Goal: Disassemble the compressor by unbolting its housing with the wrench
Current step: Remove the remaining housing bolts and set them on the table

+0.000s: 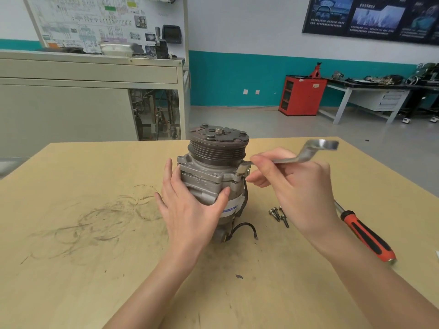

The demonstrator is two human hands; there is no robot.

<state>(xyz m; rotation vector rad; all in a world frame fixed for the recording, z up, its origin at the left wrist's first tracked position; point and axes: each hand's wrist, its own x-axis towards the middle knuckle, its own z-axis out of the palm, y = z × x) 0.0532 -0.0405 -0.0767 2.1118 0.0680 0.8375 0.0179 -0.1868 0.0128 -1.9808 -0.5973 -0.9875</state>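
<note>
A grey metal compressor (209, 172) stands upright on the wooden table (95, 233), its dark pulley (218, 146) on top and a black wire trailing from its base. My left hand (187, 205) lies against its left front side, fingers straight, thumb across the housing. My right hand (292, 184) grips a silver offset ring wrench (306, 154). One end of the wrench sits at a bolt on the housing's right flange (243, 168); the other end sticks up to the right, blurred.
Three loose bolts (279, 216) lie on the table right of the compressor. A red and black handled tool (365, 236) lies further right, partly under my right forearm. Dark smear marks cover the table's left part. A cabinet, red cart and benches stand beyond.
</note>
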